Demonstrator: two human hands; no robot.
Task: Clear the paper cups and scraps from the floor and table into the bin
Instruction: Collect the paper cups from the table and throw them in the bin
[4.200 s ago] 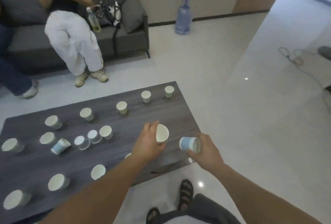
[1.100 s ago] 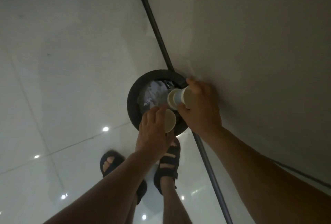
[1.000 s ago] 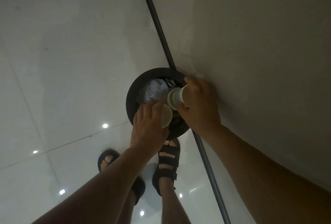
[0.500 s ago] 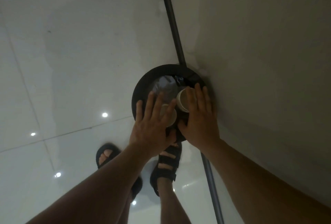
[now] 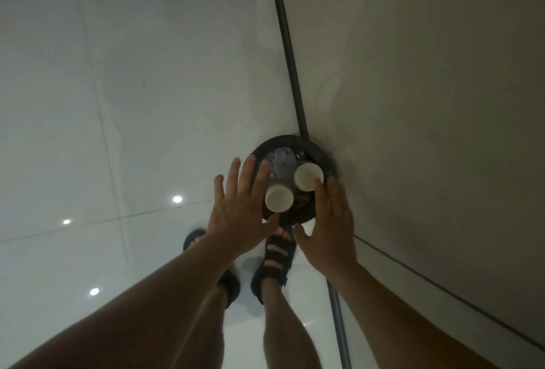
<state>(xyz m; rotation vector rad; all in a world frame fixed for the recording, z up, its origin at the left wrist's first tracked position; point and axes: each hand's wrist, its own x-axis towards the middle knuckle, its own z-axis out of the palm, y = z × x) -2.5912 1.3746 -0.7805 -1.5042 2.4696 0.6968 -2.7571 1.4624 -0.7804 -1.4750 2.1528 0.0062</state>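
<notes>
Left hand (image 5: pixel 239 206) and right hand (image 5: pixel 330 227) hang spread open, empty, over the bin (image 5: pixel 283 140).
Far cup (image 5: pixel 308 176) at its 3 o'clock, near cup (image 5: pixel 279 198) at 7: both mouth-up, axes upright.

The wall (image 5: pixel 427 103) hems the bin (image 5: pixel 283 140) on the frame's right. A lower cup (image 5: pixel 279 198) and an upper cup (image 5: pixel 308 175) fill part of its mouth. Open floor (image 5: pixel 118 103) spreads left; sandalled feet (image 5: pixel 277 256) stand just below.

Single head-worn view, wide-angle, pointing almost straight down at the floor (image 5: pixel 118 103). Black bin (image 5: pixel 277 141) by the wall (image 5: pixel 413 103) sits mid-frame, fairly close.
</notes>
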